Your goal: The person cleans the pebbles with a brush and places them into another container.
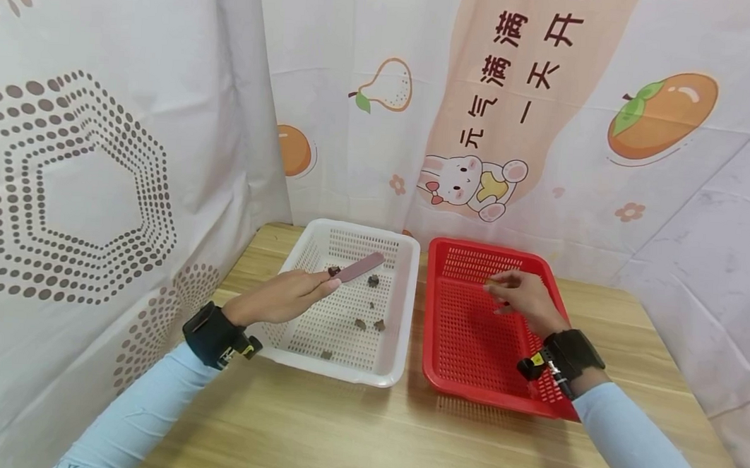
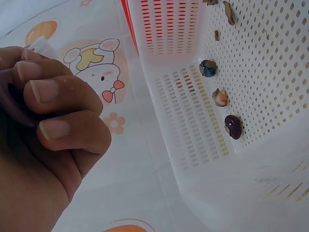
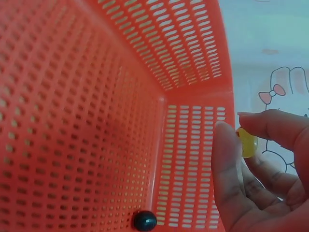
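My left hand [image 1: 292,295] holds a mauve flat tool with a rounded end [image 1: 362,267] above the white basket [image 1: 411,299]. In the left wrist view its fingers [image 2: 77,89] curl round the mauve tool, whose far end is out of sight. Inside the white basket lie a dark purple stone [image 2: 233,126], a blue stone [image 2: 208,68] and an orange-white stone [image 2: 220,98], with brown bits on them. Over the red basket [image 1: 430,322], my right hand [image 1: 524,296] pinches a small yellow translucent stone [image 3: 247,143] between thumb and fingers. A shiny black stone [image 3: 145,221] lies in that basket's corner.
Several brown crumbs [image 1: 360,324] are scattered on the white basket's floor. Both baskets stand side by side on a wooden table [image 1: 352,431]. A printed curtain [image 1: 353,162] hangs close behind them, and another cloth [image 1: 97,198] hangs on the left.
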Demonstrator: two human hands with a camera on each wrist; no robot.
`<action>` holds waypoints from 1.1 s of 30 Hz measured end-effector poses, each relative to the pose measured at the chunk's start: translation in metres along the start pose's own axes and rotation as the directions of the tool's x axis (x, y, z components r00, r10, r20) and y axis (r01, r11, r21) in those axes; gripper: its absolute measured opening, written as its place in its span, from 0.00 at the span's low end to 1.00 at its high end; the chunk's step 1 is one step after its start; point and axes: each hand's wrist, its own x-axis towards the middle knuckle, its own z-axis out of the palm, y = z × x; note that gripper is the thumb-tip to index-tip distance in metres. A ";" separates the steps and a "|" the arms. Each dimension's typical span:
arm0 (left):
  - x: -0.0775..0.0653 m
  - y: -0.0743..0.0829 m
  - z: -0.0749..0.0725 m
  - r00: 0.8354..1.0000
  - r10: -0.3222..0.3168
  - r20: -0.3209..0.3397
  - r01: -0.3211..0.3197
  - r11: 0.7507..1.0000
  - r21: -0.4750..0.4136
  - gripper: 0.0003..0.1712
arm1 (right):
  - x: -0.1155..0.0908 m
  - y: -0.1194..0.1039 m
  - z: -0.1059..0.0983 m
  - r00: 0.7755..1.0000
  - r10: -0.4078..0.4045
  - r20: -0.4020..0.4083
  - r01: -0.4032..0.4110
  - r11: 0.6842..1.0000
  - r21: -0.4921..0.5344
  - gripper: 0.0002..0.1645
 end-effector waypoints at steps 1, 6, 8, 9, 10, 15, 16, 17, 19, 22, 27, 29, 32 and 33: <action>0.000 0.000 0.000 1.000 0.002 -0.003 -0.002 1.000 0.003 0.27 | 0.000 0.001 0.000 1.000 -0.010 0.001 0.010 1.000 -0.010 0.25; 0.000 -0.001 0.000 1.000 0.008 -0.018 -0.008 1.000 0.013 0.26 | 0.003 0.008 0.000 0.997 -0.073 -0.013 0.072 0.995 -0.075 0.23; -0.001 -0.001 0.000 1.000 0.007 -0.019 -0.007 1.000 0.010 0.26 | 0.004 0.011 0.000 0.996 -0.088 -0.023 0.085 0.989 -0.120 0.23; -0.001 -0.001 -0.001 1.000 0.006 -0.020 -0.005 1.000 0.010 0.26 | 0.005 0.012 -0.001 0.995 -0.093 -0.027 0.088 0.987 -0.138 0.23; -0.001 -0.001 -0.001 1.000 0.004 -0.018 -0.004 1.000 0.008 0.27 | 0.006 0.013 -0.001 0.995 -0.092 -0.037 0.085 0.984 -0.154 0.23; -0.001 0.000 -0.003 1.000 -0.001 -0.015 0.001 1.000 0.011 0.26 | 0.008 0.019 -0.002 0.995 -0.085 -0.053 0.069 0.965 -0.254 0.22; -0.001 0.000 -0.002 1.000 -0.002 -0.013 0.003 1.000 0.011 0.26 | 0.009 0.020 -0.003 0.995 -0.082 -0.056 0.063 0.960 -0.274 0.22; -0.001 0.001 -0.002 1.000 -0.006 -0.011 0.006 1.000 0.008 0.26 | 0.009 0.022 -0.004 0.994 -0.092 -0.054 0.071 0.950 -0.303 0.22; -0.002 0.000 -0.001 1.000 -0.011 -0.004 0.011 1.000 0.007 0.27 | 0.011 0.026 -0.005 0.992 -0.111 -0.060 0.082 0.931 -0.356 0.21; -0.003 -0.001 0.001 1.000 -0.020 0.006 0.019 1.000 0.011 0.27 | 0.014 0.031 -0.006 0.986 -0.144 -0.081 0.094 0.890 -0.446 0.19; -0.003 -0.003 0.002 1.000 -0.011 0.006 0.011 1.000 0.006 0.27 | 0.017 0.036 -0.008 0.984 -0.152 -0.092 0.079 0.840 -0.537 0.14; -0.002 -0.003 0.002 1.000 -0.007 0.002 0.007 1.000 0.002 0.27 | 0.016 0.036 -0.008 0.986 -0.144 -0.080 0.075 0.827 -0.557 0.14; -0.003 -0.002 0.001 1.000 -0.009 0.001 0.009 1.000 0.001 0.27 | 0.014 0.034 -0.009 0.992 -0.115 -0.053 0.062 0.810 -0.583 0.13; -0.003 -0.002 0.001 1.000 -0.012 0.003 0.012 1.000 0.000 0.27 | 0.014 0.035 -0.010 0.994 -0.103 -0.044 0.057 0.805 -0.590 0.13</action>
